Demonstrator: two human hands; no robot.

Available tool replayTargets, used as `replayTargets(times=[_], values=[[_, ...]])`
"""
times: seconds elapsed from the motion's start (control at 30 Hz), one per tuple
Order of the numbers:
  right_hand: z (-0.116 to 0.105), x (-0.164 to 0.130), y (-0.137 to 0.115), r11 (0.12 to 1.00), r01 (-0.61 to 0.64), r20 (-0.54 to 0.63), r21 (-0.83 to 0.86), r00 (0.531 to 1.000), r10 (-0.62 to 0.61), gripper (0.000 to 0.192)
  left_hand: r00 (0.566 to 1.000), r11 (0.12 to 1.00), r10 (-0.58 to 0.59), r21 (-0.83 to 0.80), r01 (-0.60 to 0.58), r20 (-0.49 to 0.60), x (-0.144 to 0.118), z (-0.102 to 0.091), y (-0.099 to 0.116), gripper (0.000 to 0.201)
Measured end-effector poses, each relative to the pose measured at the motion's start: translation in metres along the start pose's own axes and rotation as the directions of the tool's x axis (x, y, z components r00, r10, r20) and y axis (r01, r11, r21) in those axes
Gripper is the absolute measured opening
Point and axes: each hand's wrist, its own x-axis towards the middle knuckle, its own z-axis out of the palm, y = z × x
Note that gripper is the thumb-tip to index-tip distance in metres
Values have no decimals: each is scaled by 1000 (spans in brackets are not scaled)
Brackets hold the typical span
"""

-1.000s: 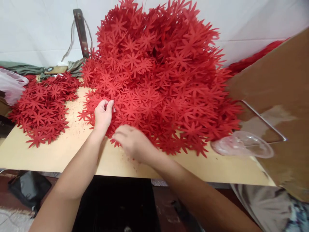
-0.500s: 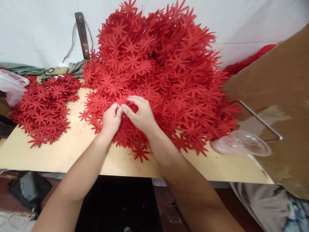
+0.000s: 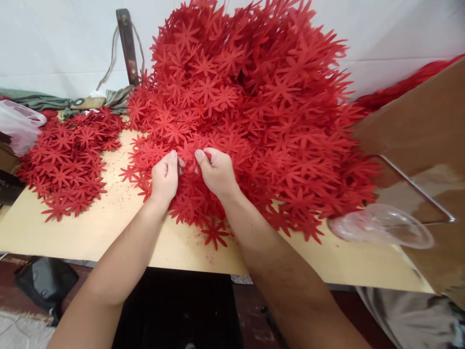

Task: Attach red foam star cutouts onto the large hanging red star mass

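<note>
A large heap of red flower-shaped cut-outs (image 3: 279, 92) with long narrow petals is piled on the table. At its near side my left hand (image 3: 164, 178) and my right hand (image 3: 218, 173) face each other with a small gap between them. Both have their fingers closed, thumbs on top, pinching a red flower cut-out (image 3: 189, 167) that spans the gap. Its outline blends into the heap behind, and the fingertips partly cover it. One loose cut-out (image 3: 214, 232) lies just below my right wrist.
A smaller pile of red cut-outs (image 3: 69, 165) lies left on the pale table (image 3: 123, 232), beside a plastic bag (image 3: 27, 123). At right stand a clear plastic container (image 3: 381, 225) and a cardboard sheet (image 3: 421, 145) with a metal rod (image 3: 417, 189). A dark upright bar (image 3: 128, 46) rises behind.
My hands have drawn slightly apart, with the red cut-out now between them. My right hand's fingers, earlier loosely curved, have closed in. The view has shifted a little.
</note>
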Motion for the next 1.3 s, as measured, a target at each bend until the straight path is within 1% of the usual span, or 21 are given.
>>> replayTargets(times=[0.07,0.17,0.23,0.3,0.4,0.5,0.6,0.7,0.8,0.83,0.9,1.0,1.13,1.23,1.3], values=[[-2,-1,1,999,-22,-23,-26,1000,21,44,1000,999,22,-33,-22,22,1,0,3,46],[-2,-5,2,999,-24,-22,22,999,25,49,996,996,30,-83,-24,81,0,3,6,38],[0,-7,3,997,-37,10,73,999,36,46,995,995,28,-96,-19,100,0,5,6,33],[2,-9,4,993,-43,60,112,998,36,41,995,996,19,-93,-10,93,0,5,6,26],[5,-11,5,984,-16,122,177,993,-6,32,999,996,-2,-92,6,48,3,5,6,19],[7,-13,3,971,2,173,237,984,-44,21,999,989,-44,-140,40,-23,5,5,9,15],[7,-13,0,980,-2,200,200,979,-38,20,994,984,-89,-160,78,-62,4,8,12,13],[5,-13,0,985,-11,183,174,983,-21,18,989,981,-106,-171,87,-105,6,8,13,18],[1,-11,2,984,-42,165,174,986,13,14,962,961,-170,-252,113,-214,15,-1,11,26],[0,-11,2,985,-46,154,165,988,21,16,950,949,-203,-286,131,-237,18,-6,9,27],[-3,-10,3,991,-38,116,129,993,23,24,937,929,-250,-334,160,-245,25,-14,6,26],[-7,-10,3,998,-31,49,56,998,28,39,942,920,-264,-347,181,-209,27,-17,3,23],[-9,-10,1,999,-46,-33,4,998,46,50,963,926,-245,-322,199,-109,19,-6,6,25],[-7,-9,2,998,-55,-65,39,996,58,53,970,925,-241,-306,226,-12,10,2,13,26],[-5,-8,3,995,-40,-41,95,998,44,51,969,928,-234,-279,247,80,5,6,17,27]])
